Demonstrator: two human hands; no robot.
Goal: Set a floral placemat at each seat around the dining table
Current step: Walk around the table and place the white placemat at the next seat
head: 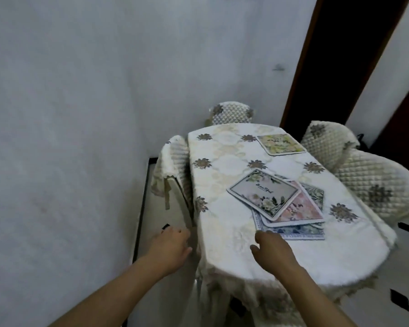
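Head view: one placemat (280, 143) lies at the far right seat; a loose stack of placemats (279, 204) sits mid-surface (222, 175). Left hand (171, 244) and right hand (273, 250) are released, grasping nothing. The mats look light, thin and flexible; take the top one by its near edge.

The table is covered by a cream woven cloth (224, 204), matt, with a raised pattern and a fringed hem. Beside the table, the chairs (373, 185) are dressed in quilted, diamond-stitched fabric of the same matt cream. On the cloth, the placemats (291, 204) look smooth with a printed, slightly satin face. Behind the table, a rough matt plaster wall (80, 90) and a dark wooden door frame (300, 74) are seen.
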